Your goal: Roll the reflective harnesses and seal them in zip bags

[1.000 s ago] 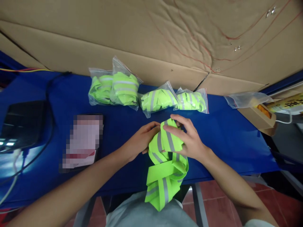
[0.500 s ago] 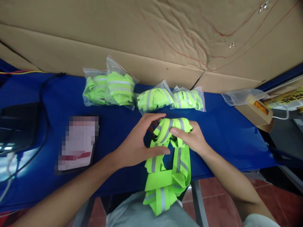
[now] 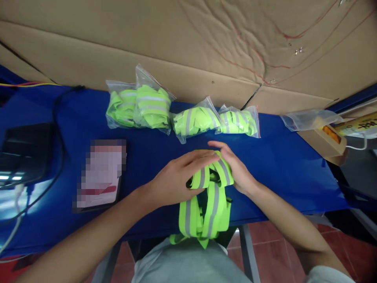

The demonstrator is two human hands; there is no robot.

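Observation:
A bundle of neon-yellow reflective straps with grey stripes hangs in loops at the table's front edge. My left hand is wrapped round the upper left of the bundle, its thumb tucked partly behind the strap. On the right, my right hand lies against the bundle's upper side with its fingers stretched out toward the left fingertips. Its thumb is hidden. Behind the hands, several clear zip bags of the same straps stand in a row along the cardboard wall.
A phone lies on the blue table cover at left, beside a black device with cables. At right are a small cardboard box and an empty clear bag. Cardboard forms the back wall.
My right hand's grip with thumb on top has loosened, and its fingers have straightened. My left hand has closed round the bundle. The hanging loops have risen and drawn together.

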